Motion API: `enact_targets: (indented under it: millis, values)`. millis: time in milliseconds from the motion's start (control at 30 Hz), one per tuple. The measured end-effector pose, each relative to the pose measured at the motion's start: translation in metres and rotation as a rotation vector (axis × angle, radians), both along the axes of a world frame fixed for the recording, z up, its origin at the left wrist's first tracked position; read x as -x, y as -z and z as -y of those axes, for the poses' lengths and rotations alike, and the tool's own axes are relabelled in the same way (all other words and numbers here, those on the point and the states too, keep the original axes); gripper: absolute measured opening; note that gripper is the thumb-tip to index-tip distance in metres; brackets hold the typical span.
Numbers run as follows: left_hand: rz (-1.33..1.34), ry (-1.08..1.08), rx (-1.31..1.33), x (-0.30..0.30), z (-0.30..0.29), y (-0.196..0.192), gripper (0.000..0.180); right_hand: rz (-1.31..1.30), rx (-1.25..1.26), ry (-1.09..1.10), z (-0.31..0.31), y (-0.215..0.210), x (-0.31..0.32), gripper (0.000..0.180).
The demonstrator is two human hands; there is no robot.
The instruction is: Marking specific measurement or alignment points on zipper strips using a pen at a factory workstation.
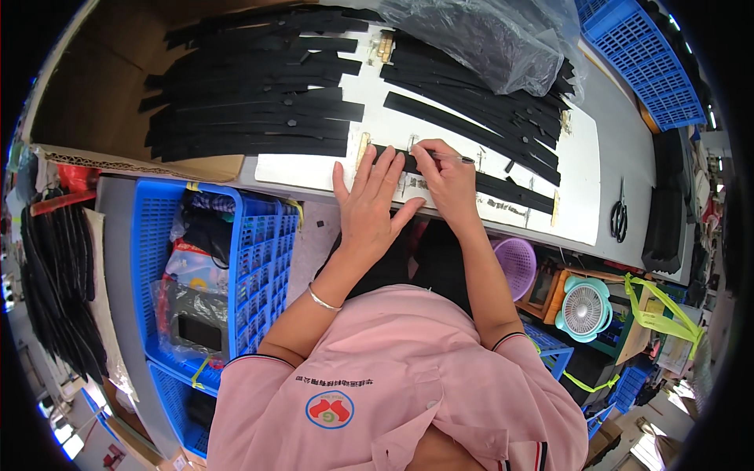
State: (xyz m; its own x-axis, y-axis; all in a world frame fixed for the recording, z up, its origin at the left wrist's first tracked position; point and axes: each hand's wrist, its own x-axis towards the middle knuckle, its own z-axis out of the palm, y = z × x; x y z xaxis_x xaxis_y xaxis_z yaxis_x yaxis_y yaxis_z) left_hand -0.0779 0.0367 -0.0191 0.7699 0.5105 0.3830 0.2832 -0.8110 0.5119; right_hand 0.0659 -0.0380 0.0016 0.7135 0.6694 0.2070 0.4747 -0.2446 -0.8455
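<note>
My left hand [369,202] lies with its fingers spread, their tips pressing on a black fabric strip [509,191] along the near edge of a white board [306,168]. Close beside it, my right hand [451,185] pinches a slim dark pen [459,158], whose rear end points right. The pen's tip is hidden by the fingers, just above the strip. Pen-like marks and pieces of tape show on the board around the strip. Farther back lie a single strip [440,115] and dense rows of black strips [259,102] at left and right.
Clear plastic film [503,39] covers part of the far strips. A cardboard box [86,118] stands at the left, with a blue crate [263,267] below the table edge. Black scissors [620,216] lie right of the board. A turquoise fan [583,308] sits below.
</note>
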Motion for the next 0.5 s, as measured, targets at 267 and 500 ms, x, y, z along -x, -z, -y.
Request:
enact_targets:
  millis: [267,500]
  values:
    - [0.001,-0.003,-0.010,0.000,-0.001,-0.001,0.068,-0.083,0.039,-0.019,0.003,-0.006,-0.002,0.020]
    - [-0.007,0.006,-0.017,-0.002,0.000,-0.001,0.067,0.006,0.104,-0.152,0.009,-0.002,-0.007,0.021]
